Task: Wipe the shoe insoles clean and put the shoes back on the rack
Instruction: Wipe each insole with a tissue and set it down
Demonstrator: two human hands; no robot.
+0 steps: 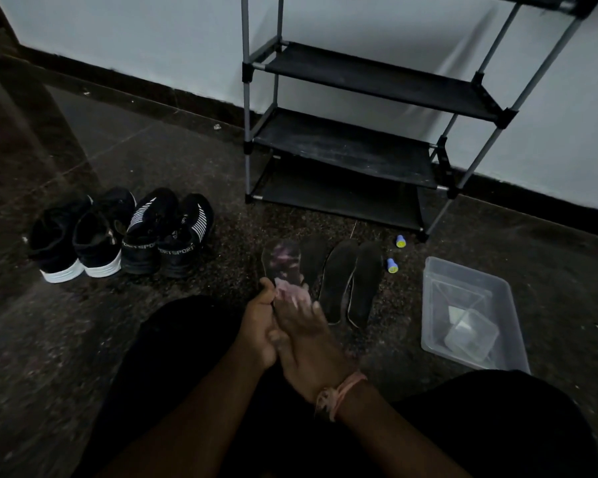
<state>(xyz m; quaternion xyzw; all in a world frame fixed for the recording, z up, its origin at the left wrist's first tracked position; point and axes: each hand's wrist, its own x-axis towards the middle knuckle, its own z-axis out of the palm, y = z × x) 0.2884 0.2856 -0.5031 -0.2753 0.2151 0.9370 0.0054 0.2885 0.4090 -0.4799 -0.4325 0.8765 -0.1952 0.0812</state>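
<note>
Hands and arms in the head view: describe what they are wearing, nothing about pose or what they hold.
Both forearms are bare, with no sleeves, gloves or rings visible in this dim light. The right hand has a pinkish-orange thread band tied round its wrist, with loose ends hanging. The left hand has nothing visible on its wrist. The fingers are bare too.

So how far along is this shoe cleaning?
Four shoes sit on the floor, and the rack shows no shoes. The left hand grips one insole while the right hand rubs it. Three insoles lie beside; whether they're wiped, I can't tell.
</note>
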